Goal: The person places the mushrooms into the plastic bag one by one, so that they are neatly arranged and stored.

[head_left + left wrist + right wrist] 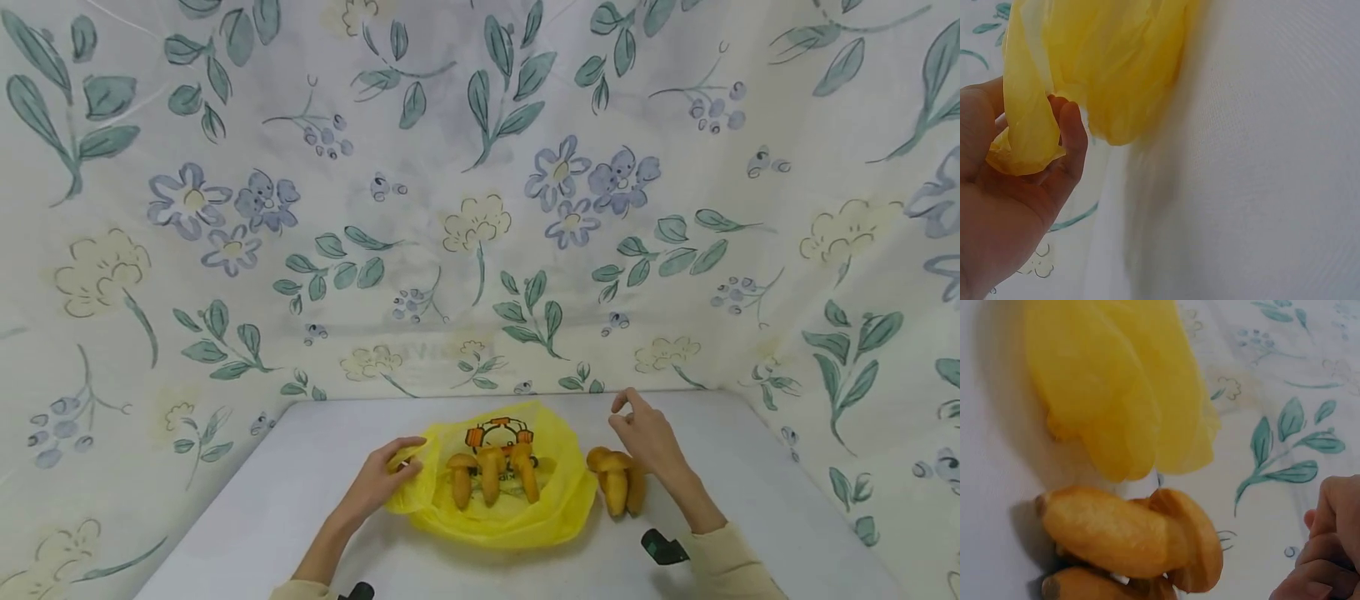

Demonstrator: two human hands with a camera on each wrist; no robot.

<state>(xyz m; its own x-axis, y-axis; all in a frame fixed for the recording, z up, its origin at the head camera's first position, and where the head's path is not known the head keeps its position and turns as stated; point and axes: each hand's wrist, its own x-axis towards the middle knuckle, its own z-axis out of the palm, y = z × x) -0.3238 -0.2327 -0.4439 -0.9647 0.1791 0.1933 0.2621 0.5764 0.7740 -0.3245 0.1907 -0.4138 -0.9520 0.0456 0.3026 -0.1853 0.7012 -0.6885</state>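
Observation:
A yellow plastic bag (570,500) with a printed cartoon figure lies on the table. Three orange-brown mushrooms (491,477) sit side by side on the bag or within its opening; I cannot tell which. My left hand (382,482) holds the bag's left edge, and in the left wrist view the crumpled film runs between thumb and fingers. To the right of the bag, a small cluster of similar mushrooms (617,487) lies close together. My right hand (651,437) hovers just beyond them, its fingers loosely bent, with nothing visible in it.
A white table (285,483) carries everything. Cloth with a leaf and flower print (480,250) hangs behind the table and along both sides. Dark wrist-worn devices (663,547) show near both sleeves.

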